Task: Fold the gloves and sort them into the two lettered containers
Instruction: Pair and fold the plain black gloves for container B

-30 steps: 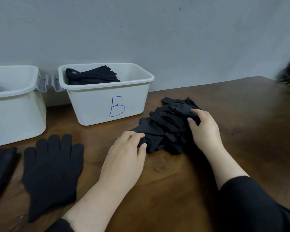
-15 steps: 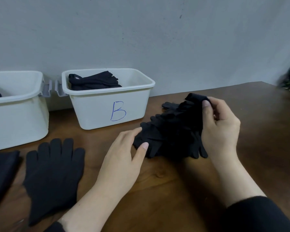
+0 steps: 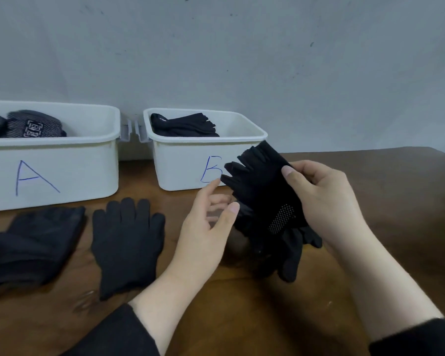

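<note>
My right hand [image 3: 326, 199] grips a black fingerless glove [image 3: 262, 186] with white grip dots, held up in front of container B [image 3: 180, 165]. More black gloves [image 3: 290, 250] lie on the table under it. My left hand [image 3: 206, 227] is open beside the held glove, its fingertips close to the glove's edge. White container A [image 3: 62, 173] at the left holds patterned dark gloves. Container B holds folded black gloves [image 3: 185, 125]. A black full-finger glove [image 3: 126, 242] lies flat left of my left hand.
A pile of dark fabric [image 3: 28, 247] lies at the far left in front of container A. The two containers stand side by side against a grey wall [image 3: 242, 60]. The brown wooden table [image 3: 396, 201] stretches to the right.
My right hand has lifted one fingerless glove up off the pile. My left hand has left the pile and opened beside the glove. The view has shifted left, showing container A's letter.
</note>
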